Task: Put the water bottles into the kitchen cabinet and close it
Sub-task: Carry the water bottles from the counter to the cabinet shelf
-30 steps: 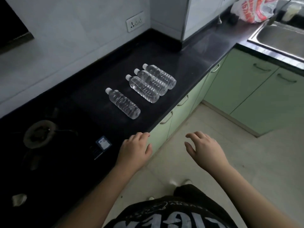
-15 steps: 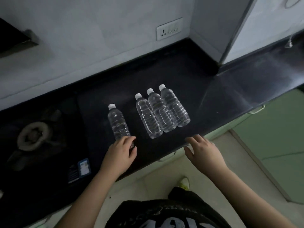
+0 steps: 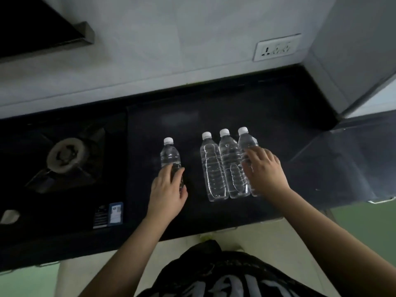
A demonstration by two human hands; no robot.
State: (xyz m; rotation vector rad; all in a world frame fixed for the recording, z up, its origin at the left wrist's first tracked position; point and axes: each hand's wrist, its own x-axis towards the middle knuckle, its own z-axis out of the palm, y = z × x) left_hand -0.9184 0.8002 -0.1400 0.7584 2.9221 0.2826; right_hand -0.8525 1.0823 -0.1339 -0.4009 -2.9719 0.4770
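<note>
Several clear water bottles with white caps lie flat on the black countertop, caps toward the wall. One bottle lies alone on the left; my left hand is wrapped around its lower half. Three more lie side by side: the left one, the middle one and the right one. My right hand covers the right bottle's lower part, fingers curled over it and thumb between it and the middle bottle. A green cabinet front shows below the counter at the right, shut.
A gas stove burner sits to the left of the bottles. The grey wall with a socket runs behind. A grey pillar juts out at the right corner. A dark hood hangs at the top left.
I have stepped up to the counter and the view has swung over it. My left hand slid onto the lone bottle and my right hand went from the counter edge onto the right bottle.
</note>
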